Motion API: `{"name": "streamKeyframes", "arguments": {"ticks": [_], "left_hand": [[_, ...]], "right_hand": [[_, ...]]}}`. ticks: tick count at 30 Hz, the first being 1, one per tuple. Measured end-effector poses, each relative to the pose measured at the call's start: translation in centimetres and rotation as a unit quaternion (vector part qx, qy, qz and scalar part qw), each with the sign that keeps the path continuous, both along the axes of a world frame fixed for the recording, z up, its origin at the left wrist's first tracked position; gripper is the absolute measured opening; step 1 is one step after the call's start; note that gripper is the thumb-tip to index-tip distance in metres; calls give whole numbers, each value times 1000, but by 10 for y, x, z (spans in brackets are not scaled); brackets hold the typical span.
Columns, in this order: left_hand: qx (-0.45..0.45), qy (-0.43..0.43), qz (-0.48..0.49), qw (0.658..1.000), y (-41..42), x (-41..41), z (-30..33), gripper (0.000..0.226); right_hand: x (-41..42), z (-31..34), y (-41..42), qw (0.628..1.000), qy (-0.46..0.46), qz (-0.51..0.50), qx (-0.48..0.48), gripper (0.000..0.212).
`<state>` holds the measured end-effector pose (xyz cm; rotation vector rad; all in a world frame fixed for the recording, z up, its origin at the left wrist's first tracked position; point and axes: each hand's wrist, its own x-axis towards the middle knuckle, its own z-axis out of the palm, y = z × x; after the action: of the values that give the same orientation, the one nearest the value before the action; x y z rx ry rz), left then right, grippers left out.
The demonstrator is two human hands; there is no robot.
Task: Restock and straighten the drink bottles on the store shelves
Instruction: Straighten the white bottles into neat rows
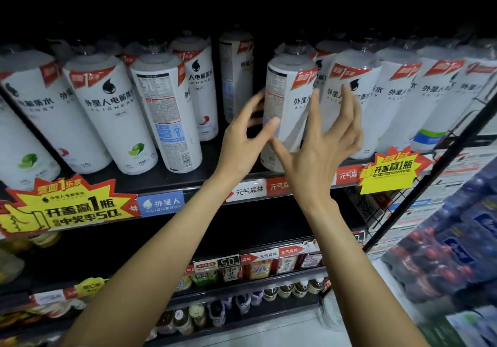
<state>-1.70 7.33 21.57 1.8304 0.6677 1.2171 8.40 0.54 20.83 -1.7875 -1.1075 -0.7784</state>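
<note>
1. Dark shelving unit point(172, 182) is filling the view, its upper recess sitting in shadow.
2. Black wire rack point(419, 198) is standing at right.
3. Pale floor point(293, 328) is showing below.

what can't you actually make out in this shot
- Head view: bottle caps on the top shelf are lost in dark shadow.
- Lower part of the middle bottle is covered by the left hand and right hand.
- Ingredient print on the turned bottle is too small.
- Packs at right are blurred.
</note>
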Motion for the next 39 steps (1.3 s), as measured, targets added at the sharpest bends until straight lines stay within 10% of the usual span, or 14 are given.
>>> {"name": "streamKeyframes", "arguments": {"ticks": [17, 27, 39], "left_hand": [[-139, -139, -58, 979, 12, 73, 1, 78], [12, -38, 58, 998, 31, 44, -1, 71], [185, 195, 340, 901, 98, 51, -2, 101]], "right_hand": [[34, -3, -7, 998, -13, 58, -7, 81], [29, -5, -8, 995, -43, 77, 41, 68], [26, -11, -14, 993, -47, 83, 76, 44]]}}
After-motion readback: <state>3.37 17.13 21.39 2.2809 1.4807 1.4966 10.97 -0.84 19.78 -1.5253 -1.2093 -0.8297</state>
